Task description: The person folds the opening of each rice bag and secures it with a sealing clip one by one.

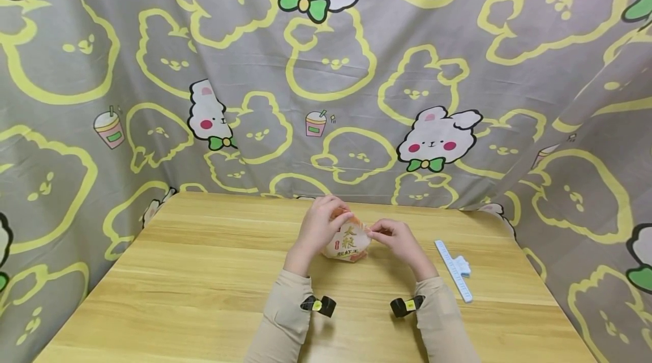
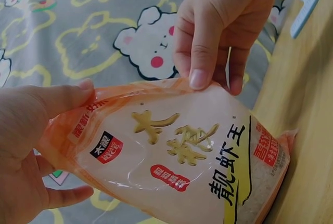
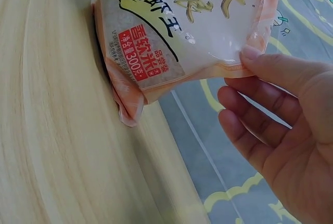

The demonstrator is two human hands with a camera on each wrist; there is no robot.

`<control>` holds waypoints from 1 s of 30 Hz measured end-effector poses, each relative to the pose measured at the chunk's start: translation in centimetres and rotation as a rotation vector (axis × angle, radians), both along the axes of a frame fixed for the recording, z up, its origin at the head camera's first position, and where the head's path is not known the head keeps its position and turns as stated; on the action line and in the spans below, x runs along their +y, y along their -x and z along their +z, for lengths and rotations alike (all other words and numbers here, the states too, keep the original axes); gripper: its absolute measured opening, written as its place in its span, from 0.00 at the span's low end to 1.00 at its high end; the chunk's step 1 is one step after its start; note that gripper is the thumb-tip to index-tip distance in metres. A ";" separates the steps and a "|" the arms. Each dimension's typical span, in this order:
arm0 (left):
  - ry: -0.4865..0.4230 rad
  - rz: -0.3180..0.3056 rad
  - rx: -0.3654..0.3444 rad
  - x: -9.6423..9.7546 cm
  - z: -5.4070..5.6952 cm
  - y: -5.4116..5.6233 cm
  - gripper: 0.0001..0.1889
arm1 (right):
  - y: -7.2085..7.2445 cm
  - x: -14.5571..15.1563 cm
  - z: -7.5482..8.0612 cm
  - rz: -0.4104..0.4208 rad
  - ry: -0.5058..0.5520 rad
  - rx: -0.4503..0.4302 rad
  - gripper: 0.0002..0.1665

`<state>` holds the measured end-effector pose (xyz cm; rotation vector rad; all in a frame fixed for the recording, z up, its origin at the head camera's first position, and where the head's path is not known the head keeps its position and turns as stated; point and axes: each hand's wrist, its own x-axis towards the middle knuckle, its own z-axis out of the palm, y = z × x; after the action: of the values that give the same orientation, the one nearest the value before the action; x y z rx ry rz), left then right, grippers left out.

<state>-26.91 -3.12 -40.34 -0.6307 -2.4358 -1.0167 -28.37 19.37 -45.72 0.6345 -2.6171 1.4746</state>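
Observation:
A small plastic bag of rice [image 1: 348, 243], orange-edged with gold lettering, stands upright on the table between both hands. Its upper left corner is pinched by the left hand [image 1: 320, 226], thumb in front and fingers behind, as the left wrist view shows. On the other side, the right hand [image 1: 398, 239] pinches the bag's right edge between thumb and index finger; its other fingers [image 3: 247, 138] are loosely bent. White grains show through the rice bag's lower part [image 2: 260, 182]. The back of the bag is hidden.
A light blue bag clip [image 1: 453, 270] shaped like a ruler lies on the wooden table [image 1: 204, 272], right of the right hand. Behind the table and at both sides hangs a grey curtain [image 1: 346, 119] with cartoon animals. Each wrist wears a black camera band [image 1: 320, 306].

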 end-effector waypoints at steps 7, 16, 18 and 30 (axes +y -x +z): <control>-0.006 -0.005 -0.016 -0.3 0.1 -0.1 0.08 | 0.0 -0.1 0.1 0.000 -0.003 -0.011 0.06; -0.031 -0.002 -0.069 -0.4 -0.1 -0.1 0.08 | -0.1 -0.1 0.2 -0.005 -0.007 -0.007 0.06; -0.033 -0.009 -0.075 -0.4 -0.1 -0.1 0.09 | -0.1 -0.1 0.2 -0.006 -0.009 -0.005 0.06; -0.036 -0.018 -0.020 -0.3 -0.2 0.0 0.09 | -0.3 -0.2 0.4 -0.009 -0.010 -0.002 0.07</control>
<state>-26.96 -3.47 -40.51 -0.6344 -2.4279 -1.0760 -28.12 19.17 -45.32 0.6213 -2.6272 1.4609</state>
